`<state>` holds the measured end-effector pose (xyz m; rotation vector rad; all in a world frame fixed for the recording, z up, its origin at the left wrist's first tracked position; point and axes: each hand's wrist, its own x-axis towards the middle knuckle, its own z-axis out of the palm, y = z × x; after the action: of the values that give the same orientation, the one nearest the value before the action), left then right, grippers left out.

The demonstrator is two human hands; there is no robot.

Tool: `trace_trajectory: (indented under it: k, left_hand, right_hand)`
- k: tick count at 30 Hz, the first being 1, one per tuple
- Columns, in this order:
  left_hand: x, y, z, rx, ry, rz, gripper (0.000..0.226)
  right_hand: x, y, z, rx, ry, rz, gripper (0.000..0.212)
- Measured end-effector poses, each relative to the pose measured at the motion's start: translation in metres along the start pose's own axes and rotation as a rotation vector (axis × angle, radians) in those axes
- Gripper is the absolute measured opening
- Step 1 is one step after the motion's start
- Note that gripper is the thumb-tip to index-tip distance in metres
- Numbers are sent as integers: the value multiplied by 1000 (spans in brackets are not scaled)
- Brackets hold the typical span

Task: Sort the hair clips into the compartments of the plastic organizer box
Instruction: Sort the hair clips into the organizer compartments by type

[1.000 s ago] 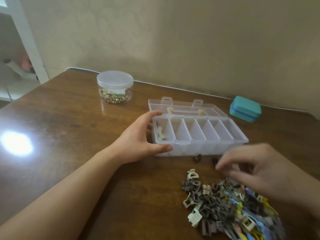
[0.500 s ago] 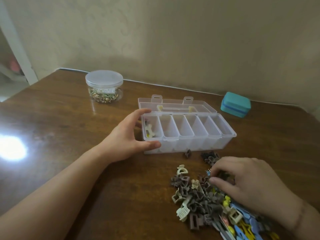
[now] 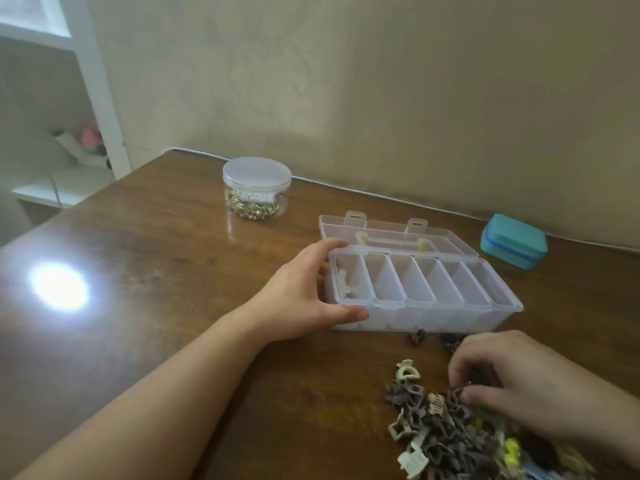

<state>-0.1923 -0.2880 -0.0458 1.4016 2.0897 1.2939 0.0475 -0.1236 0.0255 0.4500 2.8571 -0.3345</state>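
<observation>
Brown clip pinched at the top of the pile of hair clips (image 3: 460,441) by the right hand (image 3: 512,389); left hand (image 3: 304,299) grips the organizer box (image 3: 429,317) end; best lift it clear, one clip only, before crossing to a compartment

Two bare forearms in view, no sleeves reaching as far as the frame shows. Left hand (image 3: 298,299): no ring, no watch, no band visible at the wrist; nails short and unpainted where the thumb tip shows. Left forearm long in frame, running up from the lower left corner, smooth, nothing worn on it. Right hand (image 3: 519,393): seen from the back, knuckles up, no ring on the fingers that show; thumbnail short, plain. Right wrist runs out at the lower right edge, blurred there, so whether anything is worn on it cannot be told. No gloves on either hand.
</observation>
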Motion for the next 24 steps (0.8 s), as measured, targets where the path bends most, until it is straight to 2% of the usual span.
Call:
trace_trajectory:
  k: [4, 9, 10, 12, 17, 19, 24]
  left_hand:
    - [1, -1, 1, 7, 2, 5, 97]
    - [1, -3, 1, 2, 4, 7, 99]
    - [1, -2, 1, -3, 4, 13, 99]
    - [1, -2, 1, -12, 6, 25, 97]
    - [1, -3, 3, -3, 6, 32, 97]
    - [2, -4, 3, -1, 6, 32, 97]
    - [2, -1, 2, -23, 16, 33, 98]
  right_hand:
    - [5, -7, -26, 67, 126, -5, 22]
    - [45, -41, -53, 368, 599, -127, 9]
    - [59, -49, -51, 429, 652, -124, 8]
    - [86, -62, -43, 459, 651, -90, 7]
    - [106, -69, -17, 250, 500, -42, 4]
    - [102, -70, -16, 174, 518, -56, 8]
    - [58, -63, -27, 313, 642, -196, 13]
